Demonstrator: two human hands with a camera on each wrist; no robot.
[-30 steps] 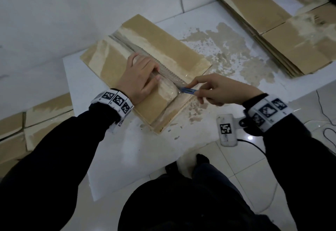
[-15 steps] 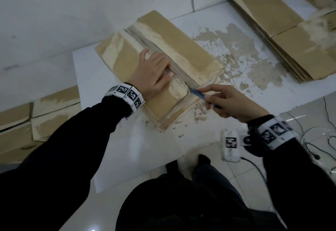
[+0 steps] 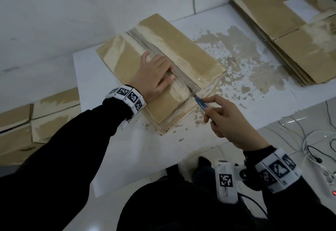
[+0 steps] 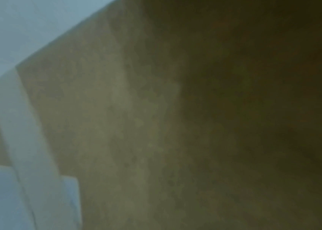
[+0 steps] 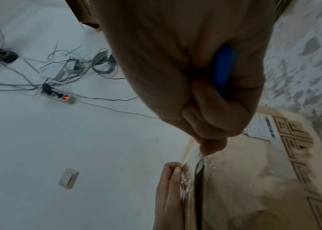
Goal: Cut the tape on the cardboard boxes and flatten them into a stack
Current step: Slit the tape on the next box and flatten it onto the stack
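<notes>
Cutting the tape on a box (image 3: 181,56) lying on the table (image 3: 138,154).
My left hand (image 3: 154,78) presses flat on its top with straight fingers; my right hand (image 3: 231,121) grips a blue knife (image 3: 200,101), blade at the clear tape (image 3: 190,89) over the seam.

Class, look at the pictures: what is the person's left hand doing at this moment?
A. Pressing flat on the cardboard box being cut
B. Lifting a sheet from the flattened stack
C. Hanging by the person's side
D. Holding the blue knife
A: the left hand lies with fingers spread on the cardboard box, while the right hand holds the blue knife at the taped seam.
</notes>
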